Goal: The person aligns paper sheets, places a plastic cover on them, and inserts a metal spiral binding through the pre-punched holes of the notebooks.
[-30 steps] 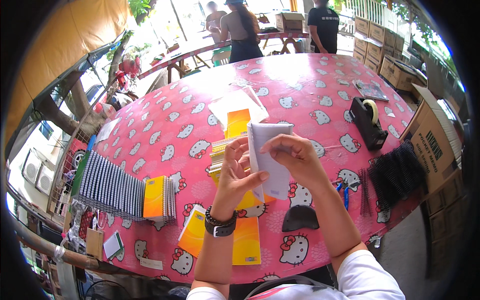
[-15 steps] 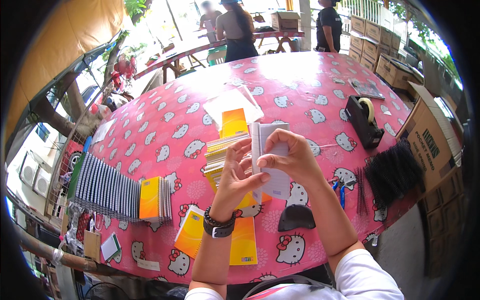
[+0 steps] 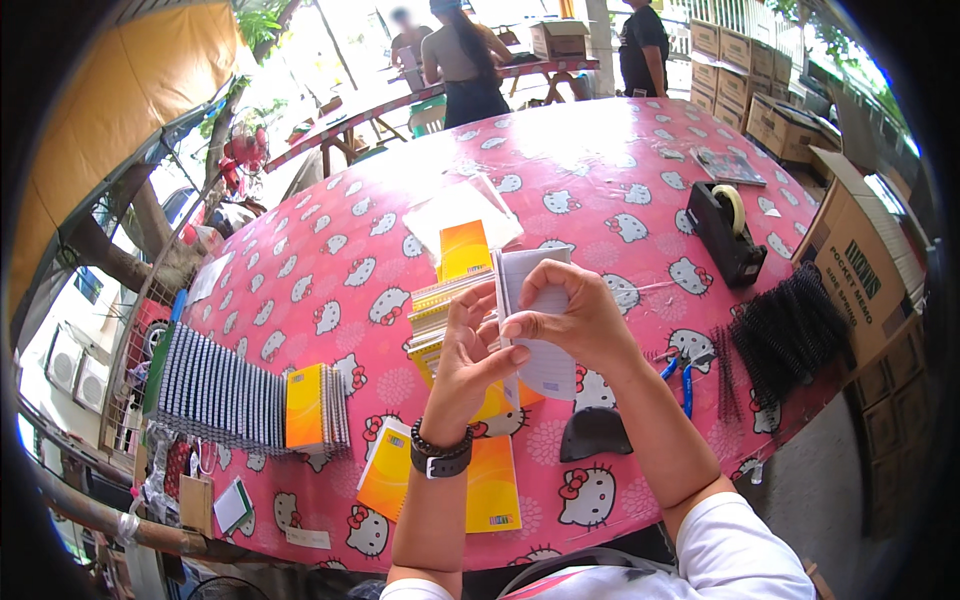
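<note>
Both hands pinch a lined white notepad block (image 3: 540,320) above the yellow notebook stack (image 3: 450,315) (table's centre): left hand (image 3: 470,350) at nine o'clock, right hand (image 3: 580,320) at three. Square the sheets' edges evenly.

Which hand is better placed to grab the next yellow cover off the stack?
Left. The left hand sits directly over the notebook stack; the right hand holds the white pad farther off.
</note>
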### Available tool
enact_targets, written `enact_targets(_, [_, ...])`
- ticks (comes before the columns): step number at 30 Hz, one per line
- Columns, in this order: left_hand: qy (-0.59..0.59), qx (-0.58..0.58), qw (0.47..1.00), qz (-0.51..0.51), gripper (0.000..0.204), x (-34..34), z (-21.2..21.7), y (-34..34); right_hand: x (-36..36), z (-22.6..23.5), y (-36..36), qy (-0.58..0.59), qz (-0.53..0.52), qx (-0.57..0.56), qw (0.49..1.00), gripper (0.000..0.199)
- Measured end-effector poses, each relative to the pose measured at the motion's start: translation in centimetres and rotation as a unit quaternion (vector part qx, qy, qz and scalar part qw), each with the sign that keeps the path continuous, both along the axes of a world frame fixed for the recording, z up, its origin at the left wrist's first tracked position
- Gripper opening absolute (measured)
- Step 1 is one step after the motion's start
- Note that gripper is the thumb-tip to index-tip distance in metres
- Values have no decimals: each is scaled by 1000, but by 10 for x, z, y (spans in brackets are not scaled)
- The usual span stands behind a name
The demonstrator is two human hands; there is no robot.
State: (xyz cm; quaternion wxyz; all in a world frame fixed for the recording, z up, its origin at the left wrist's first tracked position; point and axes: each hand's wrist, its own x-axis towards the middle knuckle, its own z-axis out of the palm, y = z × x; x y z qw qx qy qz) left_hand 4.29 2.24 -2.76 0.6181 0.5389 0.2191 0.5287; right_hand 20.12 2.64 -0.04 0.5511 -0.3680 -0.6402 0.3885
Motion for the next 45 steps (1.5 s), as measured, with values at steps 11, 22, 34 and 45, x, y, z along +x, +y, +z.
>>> enact_targets(11, [-15,3,1000,-1,73,1,1,-2,1,3,-2,-8,-9,-7,1000,36])
enact_targets(22, [-19,5,1000,0,71,1,1,-1,2,3,-1,-14,-11,-7,1000,35])
enact_targets(34, [-42,9,999,-17,69,0,-5,3,1,10,-7,-44,-45,-7,998,35])
enact_targets(45, [-36,-113,993,-30,64,-4,-14,-1,-3,9,-15,-172,-168,65,968,43])
